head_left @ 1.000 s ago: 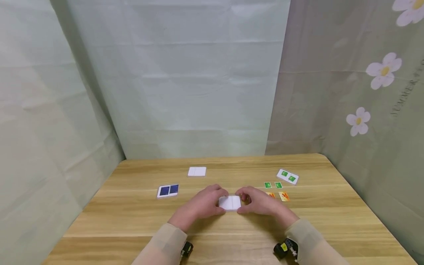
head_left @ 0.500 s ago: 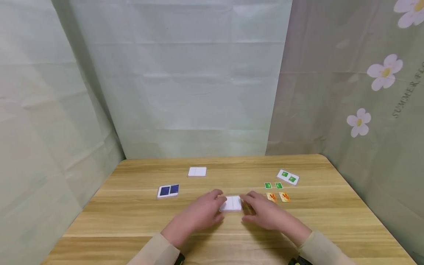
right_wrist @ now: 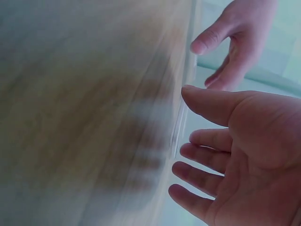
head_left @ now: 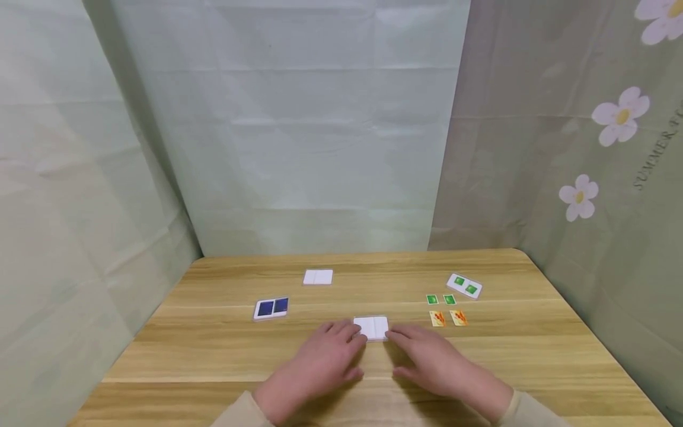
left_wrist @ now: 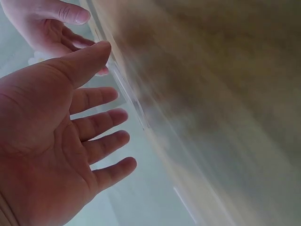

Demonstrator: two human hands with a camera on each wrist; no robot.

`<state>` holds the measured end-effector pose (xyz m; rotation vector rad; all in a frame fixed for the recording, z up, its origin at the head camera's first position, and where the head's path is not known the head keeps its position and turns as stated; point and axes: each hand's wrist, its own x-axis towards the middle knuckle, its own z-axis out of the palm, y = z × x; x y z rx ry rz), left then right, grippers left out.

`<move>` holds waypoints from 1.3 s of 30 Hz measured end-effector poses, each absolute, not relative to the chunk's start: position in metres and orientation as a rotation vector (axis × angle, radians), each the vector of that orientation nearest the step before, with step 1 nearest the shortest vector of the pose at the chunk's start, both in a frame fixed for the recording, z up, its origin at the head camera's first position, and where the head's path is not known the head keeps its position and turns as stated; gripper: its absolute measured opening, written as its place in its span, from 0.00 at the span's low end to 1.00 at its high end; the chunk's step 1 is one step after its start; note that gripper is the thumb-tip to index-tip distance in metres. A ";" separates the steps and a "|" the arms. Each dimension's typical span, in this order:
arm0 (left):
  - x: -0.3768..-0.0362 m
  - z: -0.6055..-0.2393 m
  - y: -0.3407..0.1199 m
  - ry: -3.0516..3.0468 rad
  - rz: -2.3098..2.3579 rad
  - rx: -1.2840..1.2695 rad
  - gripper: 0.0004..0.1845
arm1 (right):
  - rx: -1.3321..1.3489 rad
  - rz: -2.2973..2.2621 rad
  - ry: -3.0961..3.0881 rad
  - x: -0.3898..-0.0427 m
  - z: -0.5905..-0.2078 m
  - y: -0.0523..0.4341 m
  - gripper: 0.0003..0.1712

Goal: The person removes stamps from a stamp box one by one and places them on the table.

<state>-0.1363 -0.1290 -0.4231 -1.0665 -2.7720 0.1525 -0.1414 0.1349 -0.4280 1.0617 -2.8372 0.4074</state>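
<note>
A white card (head_left: 372, 327) with a line down its middle and a clear rim lies on the table between my hands. My left hand (head_left: 326, 359) is beside its left end, fingers extended and fingertips overlapping its near left corner in the head view. On the opposite side my right hand (head_left: 434, 360) has its fingertips right at the card's right edge. Both wrist views show the palms, with thumb and fingers spread and nothing held. In the left wrist view, the clear edge (left_wrist: 127, 89) of a flat thing shows beyond the left fingers.
Another white card (head_left: 318, 277) lies farther back. To the left is a card with two dark blue squares (head_left: 271, 308). At the right lie a card with two green squares (head_left: 464, 285), two small green tiles (head_left: 440, 299) and two orange-patterned tiles (head_left: 448, 318) on the wooden table (head_left: 213, 356).
Both hands have let go of the white card's ends and drawn back toward me, their fingers straightening. The card stays in nearly the same place.
</note>
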 end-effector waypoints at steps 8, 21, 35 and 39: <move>-0.130 -0.423 -0.127 -2.793 0.154 -1.074 0.33 | 1.094 0.370 -2.841 -0.136 -0.428 0.133 0.38; -0.145 -0.427 -0.128 -2.827 0.054 -1.042 0.32 | 1.060 0.380 -2.854 -0.151 -0.430 0.127 0.38; -0.186 -0.426 -0.120 -2.935 -0.036 -0.944 0.31 | 0.937 0.381 -2.925 -0.188 -0.428 0.114 0.38; -0.198 -0.425 -0.117 -2.964 -0.054 -0.899 0.30 | 0.917 0.354 -2.922 -0.198 -0.426 0.109 0.38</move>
